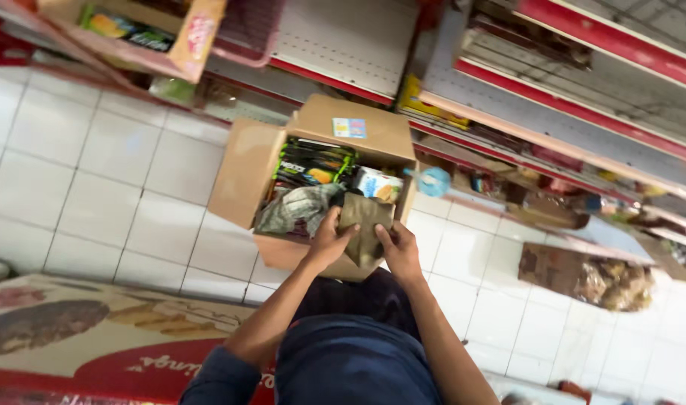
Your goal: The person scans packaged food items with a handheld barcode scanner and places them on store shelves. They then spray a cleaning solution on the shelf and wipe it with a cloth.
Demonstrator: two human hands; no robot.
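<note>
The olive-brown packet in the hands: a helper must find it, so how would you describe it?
Find the open cardboard box on the white tiled floor below the red-edged shelves. At its near edge, the left hand and right hand hold a flat olive-brown packet. It is dull and plain; the packs behind it are brightly printed.

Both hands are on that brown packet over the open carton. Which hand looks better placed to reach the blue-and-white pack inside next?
Probably the right hand: it grips the brown packet on the side nearest the blue-and-white pack. The left hand sits toward the crumpled grey wrap.
</note>
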